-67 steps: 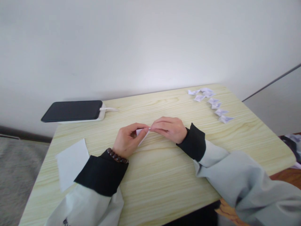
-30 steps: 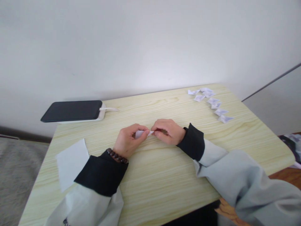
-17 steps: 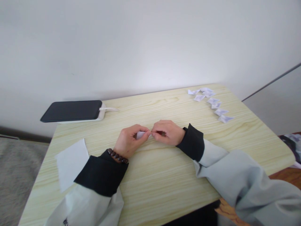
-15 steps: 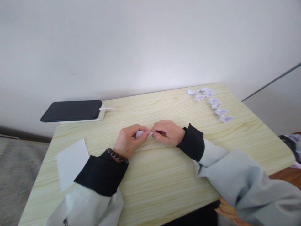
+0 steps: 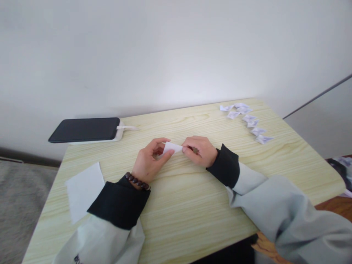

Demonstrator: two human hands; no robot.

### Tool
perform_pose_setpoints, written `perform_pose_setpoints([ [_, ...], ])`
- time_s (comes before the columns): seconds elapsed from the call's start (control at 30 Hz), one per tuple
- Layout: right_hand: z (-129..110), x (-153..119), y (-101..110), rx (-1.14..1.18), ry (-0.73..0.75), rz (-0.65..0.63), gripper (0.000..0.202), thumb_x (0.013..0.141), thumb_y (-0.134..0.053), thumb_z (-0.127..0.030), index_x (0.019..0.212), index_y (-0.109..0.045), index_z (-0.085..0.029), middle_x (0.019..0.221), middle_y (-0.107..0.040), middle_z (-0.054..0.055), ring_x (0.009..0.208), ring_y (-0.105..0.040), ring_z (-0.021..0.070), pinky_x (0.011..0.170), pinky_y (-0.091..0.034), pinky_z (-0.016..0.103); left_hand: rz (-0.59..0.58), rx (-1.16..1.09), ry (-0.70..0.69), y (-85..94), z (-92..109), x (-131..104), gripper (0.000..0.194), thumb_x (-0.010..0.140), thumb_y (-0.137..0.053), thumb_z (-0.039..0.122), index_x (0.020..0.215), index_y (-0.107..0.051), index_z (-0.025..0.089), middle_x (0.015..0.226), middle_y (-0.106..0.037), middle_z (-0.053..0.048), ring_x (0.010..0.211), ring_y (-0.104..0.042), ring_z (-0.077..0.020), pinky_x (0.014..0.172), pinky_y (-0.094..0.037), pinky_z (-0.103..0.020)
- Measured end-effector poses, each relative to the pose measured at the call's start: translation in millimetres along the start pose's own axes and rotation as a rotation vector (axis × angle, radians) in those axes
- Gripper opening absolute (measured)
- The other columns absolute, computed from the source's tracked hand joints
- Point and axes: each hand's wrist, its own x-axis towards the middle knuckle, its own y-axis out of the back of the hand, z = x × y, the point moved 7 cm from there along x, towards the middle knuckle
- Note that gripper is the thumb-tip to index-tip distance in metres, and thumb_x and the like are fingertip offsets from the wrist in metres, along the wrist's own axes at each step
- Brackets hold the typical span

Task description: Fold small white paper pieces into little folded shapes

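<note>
Between my hands is a small folded piece of white paper [image 5: 172,147], tapering to a point on its right. My left hand [image 5: 151,159] grips its wider end, the thumb lying across the front and the fingers behind. At the pointed right end, my right hand [image 5: 200,151] pinches the tip between thumb and forefinger. Both hands are just above the middle of the wood-grain table [image 5: 189,205]. A flat sheet of white paper [image 5: 84,190] lies by my left forearm, its edge partly covered by the dark cuff.
Several small folded white paper shapes [image 5: 257,131] sit in a curved line at the back right. A dark-screened phone [image 5: 85,129] rests on a white block at the back left, with a white cable [image 5: 129,127] plugged in. A pale wall [image 5: 176,55] rises behind the table.
My left fingers have loosened and shifted, so more of the folded paper shows. My right hand has moved slightly right and up, still pinching the tip.
</note>
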Motion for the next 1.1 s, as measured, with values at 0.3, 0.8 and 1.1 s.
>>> perform_pose_setpoints([
  [0.3,2,1,-3,-0.098,-0.035,-0.014,0.017,0.087,-0.048,-0.029,0.081,-0.059,-0.017,0.066,-0.06,0.0,0.058,-0.051,0.0103,0.062,-0.036,0.023,-0.018,0.051,-0.035,-0.4,0,1,0.026,0.075,-0.063,0.039,0.089,-0.066,0.017,0.08,-0.07,-0.003,0.071,-0.063,-0.0154,0.065,-0.05,-0.026],
  [0.8,2,-1,2,-0.06,-0.051,0.07,0.005,0.081,-0.052,-0.021,0.082,-0.056,-0.019,0.069,-0.064,-0.002,0.061,-0.058,0.0097,0.061,-0.041,0.021,0.148,-0.244,0.014,9.5,-5,0,0.025,0.071,-0.07,0.032,0.08,-0.054,0.017,0.085,-0.07,-0.005,0.076,-0.067,-0.0163,0.075,-0.056,-0.032],
  [1.1,-1,-2,3,0.012,0.001,0.088,0.007,0.081,-0.052,-0.017,0.087,-0.056,-0.02,0.084,-0.07,0.0,0.069,-0.063,0.009,0.068,-0.046,0.019,0.152,-0.16,0.01,11.4,-2,0,0.02,0.072,-0.069,0.032,0.075,-0.057,0.016,0.09,-0.071,-0.006,0.083,-0.067,-0.0168,0.082,-0.055,-0.033],
])
